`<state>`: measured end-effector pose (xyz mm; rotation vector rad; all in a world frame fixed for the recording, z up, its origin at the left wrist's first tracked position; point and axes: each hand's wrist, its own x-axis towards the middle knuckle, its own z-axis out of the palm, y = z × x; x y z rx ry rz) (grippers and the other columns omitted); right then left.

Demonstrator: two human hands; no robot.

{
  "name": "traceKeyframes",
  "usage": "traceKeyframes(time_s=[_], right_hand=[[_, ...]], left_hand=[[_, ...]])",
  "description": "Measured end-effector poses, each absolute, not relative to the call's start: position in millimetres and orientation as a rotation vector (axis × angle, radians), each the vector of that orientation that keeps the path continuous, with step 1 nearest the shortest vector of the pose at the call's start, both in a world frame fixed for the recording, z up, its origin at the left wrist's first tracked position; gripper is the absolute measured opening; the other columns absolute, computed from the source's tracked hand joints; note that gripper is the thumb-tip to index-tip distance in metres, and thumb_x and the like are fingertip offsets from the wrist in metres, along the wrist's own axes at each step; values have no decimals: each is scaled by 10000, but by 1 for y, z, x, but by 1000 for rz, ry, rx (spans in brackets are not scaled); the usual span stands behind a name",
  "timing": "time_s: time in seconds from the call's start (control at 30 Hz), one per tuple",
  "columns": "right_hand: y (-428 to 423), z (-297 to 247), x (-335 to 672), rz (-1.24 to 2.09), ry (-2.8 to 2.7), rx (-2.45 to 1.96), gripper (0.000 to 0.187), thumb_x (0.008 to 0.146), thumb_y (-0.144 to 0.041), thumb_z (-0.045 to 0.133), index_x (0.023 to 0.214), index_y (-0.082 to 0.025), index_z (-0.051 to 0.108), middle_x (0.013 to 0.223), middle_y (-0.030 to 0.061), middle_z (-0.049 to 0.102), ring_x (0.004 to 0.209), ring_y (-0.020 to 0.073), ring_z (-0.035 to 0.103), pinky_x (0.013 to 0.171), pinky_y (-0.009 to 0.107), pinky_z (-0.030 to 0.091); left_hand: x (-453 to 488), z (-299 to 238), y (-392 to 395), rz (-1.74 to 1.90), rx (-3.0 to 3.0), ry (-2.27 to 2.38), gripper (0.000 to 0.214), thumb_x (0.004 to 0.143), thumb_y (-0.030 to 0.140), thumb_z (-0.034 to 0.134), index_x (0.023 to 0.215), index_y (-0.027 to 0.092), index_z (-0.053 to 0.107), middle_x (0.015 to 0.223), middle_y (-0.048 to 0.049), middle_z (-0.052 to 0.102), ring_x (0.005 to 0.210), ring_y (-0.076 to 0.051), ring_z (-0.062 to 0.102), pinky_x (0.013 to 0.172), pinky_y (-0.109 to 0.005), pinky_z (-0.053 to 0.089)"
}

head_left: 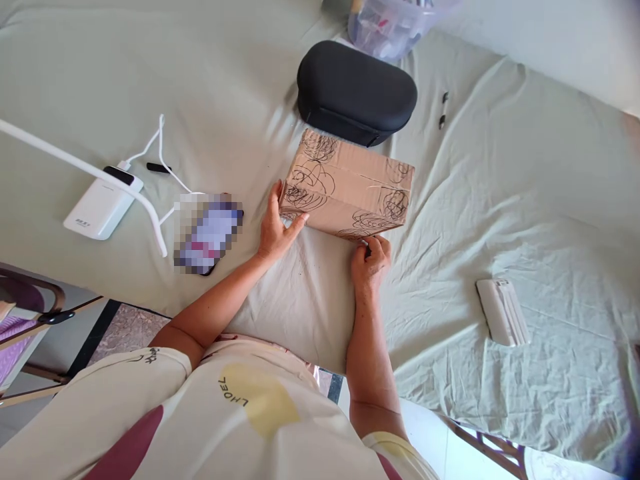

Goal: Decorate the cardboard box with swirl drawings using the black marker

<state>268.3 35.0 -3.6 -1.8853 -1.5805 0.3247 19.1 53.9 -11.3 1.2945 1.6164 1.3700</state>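
A brown cardboard box (350, 180) with black scribbled loops near its corners sits at the middle of the cloth-covered table. My left hand (277, 230) grips its left end, the thumb on the near side and the fingers along the end. At the box's lower near edge is my right hand (371, 263), its fingers curled in a pinch. A small dark pen-like thing (368, 251) shows between them, mostly hidden by the fingers. Just behind the box lies a black zippered case (357, 87).
To the left are a white power bank (103, 207), its cable, a blurred phone (210, 233) and a small black piece (159, 167). A pen (443, 110) and a pale wallet-like packet (503, 311) lie at right. A clear plastic tub (390, 30) stands at the back.
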Motion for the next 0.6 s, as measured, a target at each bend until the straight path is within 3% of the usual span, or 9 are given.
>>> traceKeyframes(time_s=[0.17,0.3,0.6], right_hand=[[33,-1,268,336,-1571,-1912,234,807,-243,538,947,-226,724,1123,123,700,1061,281,653,1009,520,570],[32,-1,267,351,-1580,-1929,248,790,-239,544,969,-225,716,1148,129,690,1078,284,646,1015,524,566],[28,-6,266,341,-1631,-1896,351,799,-192,498,1077,-207,713,1173,139,684,1170,280,635,1064,517,560]], left_hand=[[16,-13,53,1302,1282,1617,842,921,568,793,1603,254,413,1672,-175,561,1566,-309,556,1318,-478,470],[13,-12,54,1282,1273,1620,724,919,531,804,1518,264,496,1585,-157,649,1490,-316,628,1265,-476,525],[10,-20,54,1347,1278,1591,668,880,377,842,1471,299,539,1516,-91,700,1405,-284,676,1229,-435,558]])
